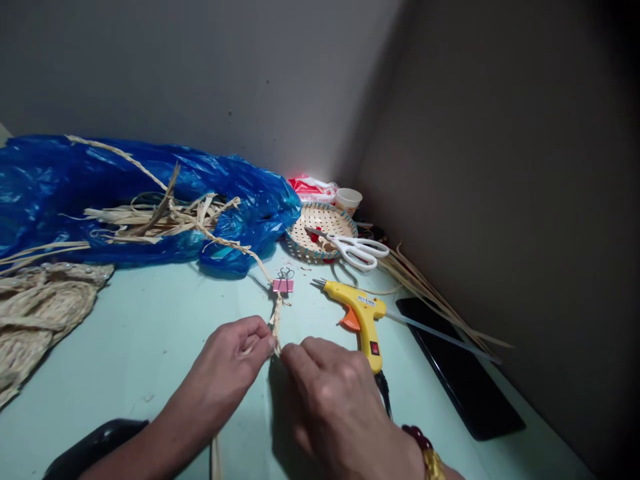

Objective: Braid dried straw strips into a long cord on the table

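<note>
A pale braid of dried plant strips [277, 319] runs toward me from a pink binder clip [283, 285] on the table. My left hand [234, 355] pinches the braid's near end between thumb and forefinger. Close beside it on the right, my right hand [333, 393] is closed with its fingers at the same end; what lies inside its grip is mostly hidden by the knuckles. Beyond the clip, the braid continues up over a blue plastic bag [260, 200]. Loose dried strips [135, 220] lie bunched on the bag.
A yellow glue gun [367, 313] lies right of my hands, beside a black phone-like slab [460, 367]. White-handled scissors [357, 250] rest across a woven basket [325, 217], near a paper cup [349, 198]. A woven straw piece [45, 313] sits at left. Walls border the table.
</note>
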The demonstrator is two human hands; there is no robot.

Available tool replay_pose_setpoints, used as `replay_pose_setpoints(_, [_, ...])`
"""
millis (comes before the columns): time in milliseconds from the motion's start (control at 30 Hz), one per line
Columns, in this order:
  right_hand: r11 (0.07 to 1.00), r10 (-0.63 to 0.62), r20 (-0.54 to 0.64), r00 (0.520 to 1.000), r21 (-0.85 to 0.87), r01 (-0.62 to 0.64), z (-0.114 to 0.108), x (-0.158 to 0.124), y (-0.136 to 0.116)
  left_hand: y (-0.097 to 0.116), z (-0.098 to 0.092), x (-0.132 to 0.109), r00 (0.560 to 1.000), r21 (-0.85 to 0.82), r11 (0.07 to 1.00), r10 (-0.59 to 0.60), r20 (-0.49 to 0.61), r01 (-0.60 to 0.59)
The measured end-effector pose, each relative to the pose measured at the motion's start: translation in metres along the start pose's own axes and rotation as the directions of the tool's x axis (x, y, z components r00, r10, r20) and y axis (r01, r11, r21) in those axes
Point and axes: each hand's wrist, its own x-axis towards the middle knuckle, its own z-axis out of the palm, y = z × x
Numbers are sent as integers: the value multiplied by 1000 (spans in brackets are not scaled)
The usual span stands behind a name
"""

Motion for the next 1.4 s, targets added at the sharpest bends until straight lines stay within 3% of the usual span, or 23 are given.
replay_pose_setpoints(167, [962,-250,-110,962,-139,234,14,-5,-4,-2,0,0,995,-135,991,-12,95,25])
replay_pose_setpoints(333, [934,-308,-134,942,-232,272,27,-4,-6,-3,-1,0,974,-293,946,-81,213,143])
replay_pose_setpoints(433, [932,-321,-150,935,-228,283,27,-1,-8,-2,-1,-2,978,-288,952,-47,205,107])
replay_pose_setpoints(533, [986,-167,-180,969,-40,163,15,3,-8,-1,0,-3,985,-273,962,16,170,32])
replay_pose_setpoints(633, [972,126,-153,980,215,-91,1,7,-2,-2,0,-4,987,-295,955,24,160,24])
replay_pose_setpoints(733, [838,318,91,944,438,-324,-3,11,6,-6,1,-3,982,-333,942,26,187,38])
replay_pose_setpoints(800, [747,308,273,912,524,-409,0,14,11,-9,2,-1,979,-320,947,34,199,32])
replay_pose_setpoints(867, [693,285,352,892,567,-445,4,17,13,-11,2,0,983,-259,966,39,182,9])
replay_pose_setpoints(1033, [587,331,409,850,616,-525,10,24,14,-8,3,-3,991,-9,997,82,108,-82])
replay_pose_setpoints(1233, [379,413,432,802,719,-583,13,27,17,-2,6,-10,997,238,969,66,31,-72])
replay_pose_setpoints(1300, [389,429,424,798,710,-587,12,27,16,-2,5,-10,994,258,960,105,20,-106])
replay_pose_setpoints(1400, [497,453,376,808,646,-579,10,25,14,-1,2,-11,995,229,969,99,-13,-93])
